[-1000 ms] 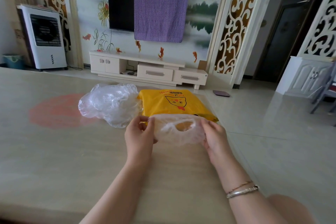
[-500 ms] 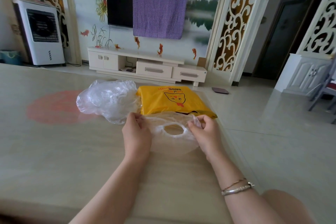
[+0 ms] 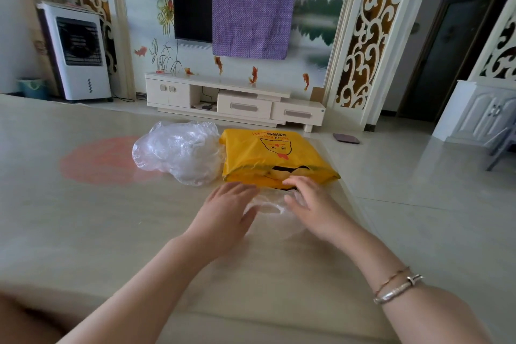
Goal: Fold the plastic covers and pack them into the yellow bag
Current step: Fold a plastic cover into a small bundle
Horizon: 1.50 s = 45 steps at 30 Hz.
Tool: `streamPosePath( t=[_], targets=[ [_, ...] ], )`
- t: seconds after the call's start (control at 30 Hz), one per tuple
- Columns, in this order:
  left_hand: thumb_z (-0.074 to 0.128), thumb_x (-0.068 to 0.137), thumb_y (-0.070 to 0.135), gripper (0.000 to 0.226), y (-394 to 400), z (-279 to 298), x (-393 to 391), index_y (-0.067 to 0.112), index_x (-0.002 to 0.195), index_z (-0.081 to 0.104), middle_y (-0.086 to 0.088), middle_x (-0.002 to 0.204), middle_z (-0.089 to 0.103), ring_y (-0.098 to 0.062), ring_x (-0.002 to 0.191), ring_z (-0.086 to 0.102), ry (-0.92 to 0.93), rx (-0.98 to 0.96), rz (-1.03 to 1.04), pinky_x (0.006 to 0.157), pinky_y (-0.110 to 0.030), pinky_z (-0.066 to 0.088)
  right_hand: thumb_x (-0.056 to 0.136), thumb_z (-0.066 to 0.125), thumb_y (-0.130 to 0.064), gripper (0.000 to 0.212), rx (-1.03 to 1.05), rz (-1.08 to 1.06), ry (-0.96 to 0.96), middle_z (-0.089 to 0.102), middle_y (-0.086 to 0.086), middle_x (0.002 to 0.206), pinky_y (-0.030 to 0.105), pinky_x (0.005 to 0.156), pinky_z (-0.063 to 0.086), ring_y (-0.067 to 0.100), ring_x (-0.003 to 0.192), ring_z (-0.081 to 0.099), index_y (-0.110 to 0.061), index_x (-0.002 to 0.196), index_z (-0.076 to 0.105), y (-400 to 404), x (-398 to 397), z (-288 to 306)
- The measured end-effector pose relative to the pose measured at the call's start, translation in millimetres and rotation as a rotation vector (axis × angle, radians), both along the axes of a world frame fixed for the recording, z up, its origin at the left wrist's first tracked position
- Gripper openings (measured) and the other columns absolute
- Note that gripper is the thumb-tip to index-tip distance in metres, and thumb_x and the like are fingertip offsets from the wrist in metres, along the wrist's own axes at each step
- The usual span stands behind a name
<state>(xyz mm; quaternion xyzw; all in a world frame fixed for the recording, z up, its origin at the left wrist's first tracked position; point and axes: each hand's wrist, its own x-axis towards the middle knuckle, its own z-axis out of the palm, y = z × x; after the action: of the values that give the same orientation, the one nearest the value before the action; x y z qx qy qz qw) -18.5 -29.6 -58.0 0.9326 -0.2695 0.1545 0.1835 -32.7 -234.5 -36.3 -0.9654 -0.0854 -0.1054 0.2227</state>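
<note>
A clear plastic cover (image 3: pixel 266 205) lies flat on the beige table (image 3: pixel 111 232), just in front of the yellow bag (image 3: pixel 268 156). My left hand (image 3: pixel 226 209) presses on the cover's left side with straight fingers. My right hand (image 3: pixel 310 201) lies on its right side, fingers spread, its fingertips close to the bag's dark opening. The bag lies flat with a cat face printed on it. A crumpled heap of more clear plastic covers (image 3: pixel 178 152) sits to the bag's left, touching it.
The table's right edge runs close past the bag and my right arm, with shiny tiled floor (image 3: pixel 418 204) beyond. A pink round mark (image 3: pixel 97 159) shows on the tabletop at the left. A TV cabinet (image 3: pixel 234 105) and air cooler (image 3: pixel 76 51) stand far behind.
Both hands held the cover up by its edges before. Now the cover lies flat on the table and both hands press on it with opened fingers. The view has tilted slightly.
</note>
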Motion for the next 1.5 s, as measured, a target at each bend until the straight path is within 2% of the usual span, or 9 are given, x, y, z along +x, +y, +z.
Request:
streamPosePath(
  t=[0.13,0.3,0.43,0.57,0.93,1.07,1.23,1.37,1.5],
  targets=[
    [0.018,0.088,0.072,0.083,9.8,-6.2,1.5,0.026,0.156,0.004,0.009,0.162,0.000,-0.010,0.149,-0.002,0.258,0.277,-0.024,0.122,-0.032,0.000,0.097,0.027,-0.062,0.071,-0.283,0.086,0.268,-0.001,-0.010,0.163,0.042,0.122,0.002,0.008,0.149,-0.006,-0.028,0.156,0.008,-2.1,-8.6,-9.7],
    [-0.001,0.066,0.086,0.103,21.1,-10.4,3.1,0.033,0.154,-0.006,0.014,0.161,-0.009,-0.005,0.148,-0.010,0.278,0.291,-0.041,0.121,-0.035,-0.004,0.087,0.022,-0.075,0.086,-0.358,0.071,0.346,-0.011,-0.013,0.162,0.042,0.121,-0.007,0.005,0.148,-0.012,-0.030,0.155,-0.005,-11.9,-11.5,-14.0],
    [0.011,0.074,0.088,0.093,25.8,-14.9,2.8,0.036,0.150,0.028,0.018,0.158,0.019,-0.004,0.146,0.016,0.131,-0.071,-0.121,0.121,-0.034,0.016,0.075,0.052,-0.077,0.092,-0.060,0.165,0.229,0.002,-0.022,0.160,0.037,0.122,0.006,-0.001,0.146,-0.004,-0.043,0.152,0.013,-14.4,-17.4,-8.6],
    [0.048,0.082,0.070,0.052,28.9,-12.5,-4.5,0.032,0.116,0.058,0.021,0.121,0.051,0.000,0.117,0.045,-0.005,-0.266,-0.220,0.098,-0.029,0.043,0.068,0.076,-0.061,0.078,-0.102,0.252,0.057,0.026,-0.029,0.145,0.014,0.110,0.012,-0.010,0.135,0.015,-0.042,0.136,0.044,-17.4,-29.0,-0.9],
    [0.058,0.069,0.061,0.044,24.7,-14.6,-8.9,0.035,0.104,0.053,0.021,0.105,0.049,0.002,0.102,0.046,0.133,-0.173,-0.193,0.089,-0.014,0.040,0.091,0.056,-0.022,0.034,-0.365,0.267,0.003,0.057,-0.011,0.127,0.030,0.092,0.047,0.009,0.115,0.053,-0.026,0.124,0.054,0.5,-36.7,2.9],
    [0.062,0.067,0.047,0.038,25.1,-11.0,-8.9,0.033,0.101,0.054,0.022,0.101,0.051,0.005,0.099,0.048,0.178,-0.218,-0.166,0.082,-0.008,0.036,0.093,0.053,-0.018,0.009,-0.102,0.096,-0.094,0.066,-0.007,0.091,0.032,0.070,0.049,0.012,0.083,0.061,-0.021,0.095,0.062,3.9,-27.1,-2.4],
    [0.061,0.089,0.018,0.007,17.9,-8.8,4.4,0.012,0.086,0.062,-0.002,0.079,0.065,-0.018,0.074,0.057,0.179,-0.421,-0.001,0.063,-0.020,0.039,0.091,0.054,-0.022,0.019,0.266,-0.087,-0.057,0.064,-0.003,0.070,0.038,0.063,0.048,0.014,0.065,0.057,-0.016,0.073,0.059,1.2,-1.3,-9.7],
    [0.053,0.091,0.018,0.023,9.4,-6.9,13.0,0.009,0.071,0.060,-0.005,0.065,0.063,-0.024,0.067,0.055,0.201,-0.553,0.173,0.057,-0.029,0.037,0.096,0.051,-0.031,0.031,0.280,-0.184,-0.037,0.054,-0.002,0.063,0.033,0.058,0.039,0.017,0.061,0.050,-0.018,0.068,0.050,6.1,13.8,-14.9],
    [0.052,0.089,0.024,0.004,1.5,-5.4,16.7,0.023,0.090,0.056,0.006,0.075,0.065,-0.021,0.073,0.061,0.210,-0.515,0.296,0.059,-0.030,0.044,0.097,0.049,-0.038,0.030,0.123,-0.250,0.005,0.056,-0.004,0.069,0.031,0.057,0.037,0.020,0.069,0.054,-0.022,0.073,0.046,12.6,22.1,-16.8]
  ],
)
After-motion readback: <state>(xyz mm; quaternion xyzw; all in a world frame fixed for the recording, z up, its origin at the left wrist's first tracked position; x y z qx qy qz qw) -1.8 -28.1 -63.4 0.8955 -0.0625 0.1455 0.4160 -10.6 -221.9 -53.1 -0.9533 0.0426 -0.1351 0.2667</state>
